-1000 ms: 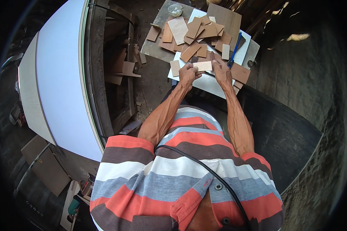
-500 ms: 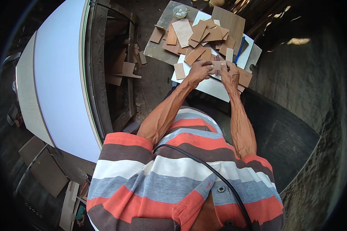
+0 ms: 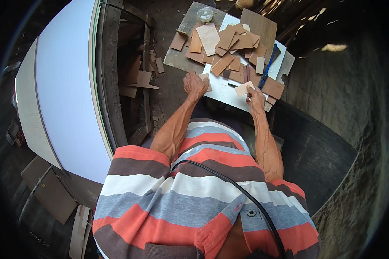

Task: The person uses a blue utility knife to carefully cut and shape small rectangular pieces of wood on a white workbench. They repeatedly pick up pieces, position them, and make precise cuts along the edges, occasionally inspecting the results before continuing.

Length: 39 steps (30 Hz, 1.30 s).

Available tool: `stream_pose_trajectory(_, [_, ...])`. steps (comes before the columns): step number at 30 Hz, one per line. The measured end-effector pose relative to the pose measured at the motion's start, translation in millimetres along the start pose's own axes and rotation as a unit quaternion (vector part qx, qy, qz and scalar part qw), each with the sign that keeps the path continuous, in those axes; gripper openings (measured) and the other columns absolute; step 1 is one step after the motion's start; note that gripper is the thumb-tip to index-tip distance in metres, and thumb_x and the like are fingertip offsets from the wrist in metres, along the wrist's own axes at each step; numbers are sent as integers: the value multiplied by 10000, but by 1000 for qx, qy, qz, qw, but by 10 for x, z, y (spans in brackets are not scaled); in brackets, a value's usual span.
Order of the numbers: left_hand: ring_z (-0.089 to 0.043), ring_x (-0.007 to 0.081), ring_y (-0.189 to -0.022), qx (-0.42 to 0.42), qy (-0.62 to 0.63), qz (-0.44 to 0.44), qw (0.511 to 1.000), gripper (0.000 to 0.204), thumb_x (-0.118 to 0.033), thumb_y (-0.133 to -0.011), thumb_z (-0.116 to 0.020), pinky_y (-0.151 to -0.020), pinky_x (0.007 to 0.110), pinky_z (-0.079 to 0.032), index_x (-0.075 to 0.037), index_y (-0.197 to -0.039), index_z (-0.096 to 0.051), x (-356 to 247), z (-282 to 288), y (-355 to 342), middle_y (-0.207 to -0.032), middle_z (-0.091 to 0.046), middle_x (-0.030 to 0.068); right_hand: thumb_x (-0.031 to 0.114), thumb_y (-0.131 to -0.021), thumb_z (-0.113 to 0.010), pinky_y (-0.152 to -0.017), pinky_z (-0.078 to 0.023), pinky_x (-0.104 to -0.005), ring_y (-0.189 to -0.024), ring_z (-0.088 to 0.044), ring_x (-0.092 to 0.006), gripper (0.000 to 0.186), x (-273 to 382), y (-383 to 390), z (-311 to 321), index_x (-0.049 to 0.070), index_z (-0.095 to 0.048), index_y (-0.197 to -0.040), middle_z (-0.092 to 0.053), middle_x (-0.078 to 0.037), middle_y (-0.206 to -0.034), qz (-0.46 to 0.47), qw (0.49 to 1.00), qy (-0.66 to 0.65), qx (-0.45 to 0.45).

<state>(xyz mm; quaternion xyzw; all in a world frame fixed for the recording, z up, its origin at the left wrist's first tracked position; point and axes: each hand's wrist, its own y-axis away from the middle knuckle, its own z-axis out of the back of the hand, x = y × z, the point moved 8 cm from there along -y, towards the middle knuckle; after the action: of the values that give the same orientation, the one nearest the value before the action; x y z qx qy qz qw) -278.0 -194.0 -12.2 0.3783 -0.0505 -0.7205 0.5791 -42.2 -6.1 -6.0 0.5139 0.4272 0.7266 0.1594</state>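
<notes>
Near the white board's (image 3: 229, 98) right side, the right hand (image 3: 256, 99) pinches one pale wood piece (image 3: 243, 89), a firm grip on its edge, the piece held over the board. Across to the left, the left hand (image 3: 195, 84) curls at another pale piece (image 3: 207, 82), overlapping it; whether that grip is holding it, one cannot tell. Beyond them, brown wood pieces (image 3: 221, 64) sprawl loose across the desk (image 3: 177, 59), a blue tool (image 3: 270, 64) alongside. So far, one piece clearly in hand, the heap unstacked, and no visible joins.
</notes>
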Motion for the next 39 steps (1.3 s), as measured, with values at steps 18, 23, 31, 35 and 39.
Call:
stream_pose_trajectory(18, [-576, 108, -793, 193, 432, -81, 877, 283, -211, -978, -561, -690, 273, -478, 13, -1073, -705, -580, 59, 74, -887, -673, 63, 100, -891, -656, -748, -523, -269, -880, -668, -176, 360, 640, 232, -614, -53, -596, -1211, -692, -127, -1017, 188, 968, 152, 63])
stream_pose_trajectory(23, [-589, 105, -775, 118, 388, -154, 901, 322, -245, -1041, -484, -679, 253, -487, -25, -1209, -648, -971, 28, 252, -936, -662, 42, 90, -920, -615, -674, -581, -272, -799, -676, -158, 317, 879, 508, -932, -44, -612, -1207, -700, -103, -942, 160, 974, 89, 133])
stream_pose_trajectory(31, [-576, 116, -847, 140, 356, -146, 912, 369, -295, -1053, -464, -751, 263, -482, -20, -1252, -608, -1163, -183, 466, -967, -656, 49, 91, -910, -639, -668, -622, -300, -847, -686, -161, 301, 959, 481, -695, -39, -653, -1181, -698, -116, -1018, 174, 970, 49, 164])
stream_pose_trajectory(35, [-574, 125, -881, -22, 176, -299, 937, 366, -281, -1031, -499, -780, 269, -472, -34, -1293, -568, -1374, -73, 678, -1026, -649, 42, 136, -929, -645, -739, -635, -334, -923, -680, -173, 308, 923, 374, -562, -19, -661, -1194, -675, -70, -999, 167, 970, -36, 172])
stream_pose_trajectory(39, [-577, 129, -867, 187, 389, -156, 888, 447, -387, -1024, -492, -767, 285, -478, -31, -1285, -565, -1410, -325, 764, -1010, -650, 60, 152, -956, -623, -762, -614, -310, -1023, -661, -187, 351, 899, 383, -443, -33, -632, -1254, -681, -83, -1061, 165, 965, -4, 204])
